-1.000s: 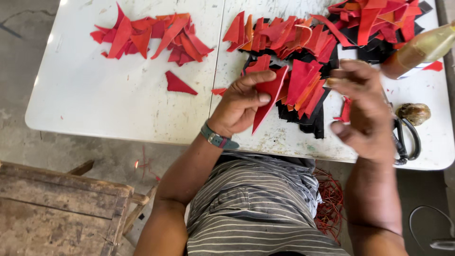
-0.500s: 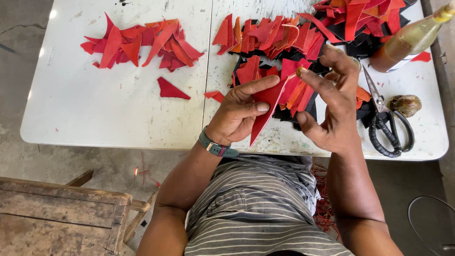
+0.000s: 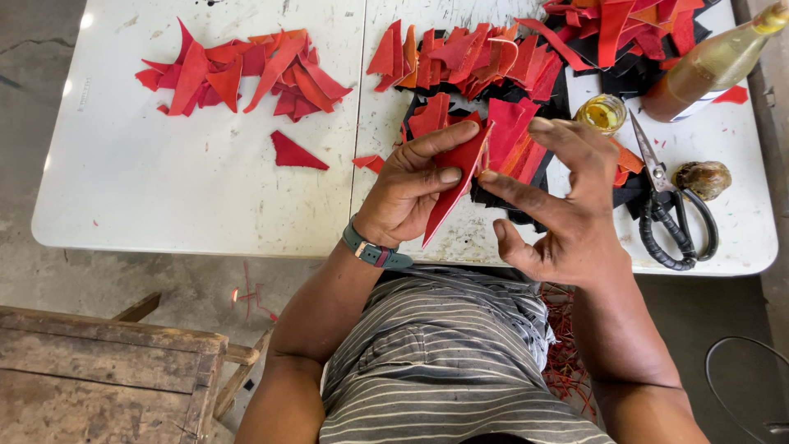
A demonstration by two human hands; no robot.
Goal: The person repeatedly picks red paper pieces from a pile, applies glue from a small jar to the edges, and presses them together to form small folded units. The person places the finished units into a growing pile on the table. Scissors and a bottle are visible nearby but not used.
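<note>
Item: long red triangular piece, stiff sheet material, pinched in my left hand between thumb and curled fingers, its point hanging down past the front edge of the white folding table. My right hand is spread open, gripping nothing; its forefinger tip touches the upper edge of the piece, the other fingers fanned apart above it.

Containers:
- Small round glass jar, open-topped, holding a yellowish liquid; it stands just beyond my right fingertips, beside the scissors' blades.
- Bottle, lying tilted at the table's far right corner, its contents amber-green, with a white label band near its base. The print is too small to make out.

Other stock on the table:
- Heap of red and orange offcuts, far left, with one lone red triangle lying apart, nearer the front.
- Second heap of red and orange cut pieces, centre, over black pieces that show under my hands.
- Third heap, far right top, red over black.
- Black-handled scissors, closed, lying right of my right hand.
- Brownish rounded lump, just beside the scissors' handles; what it is, I cannot tell.

On my left wrist: a green-strapped watch. Below left, off the table: a worn wooden bench.
</note>
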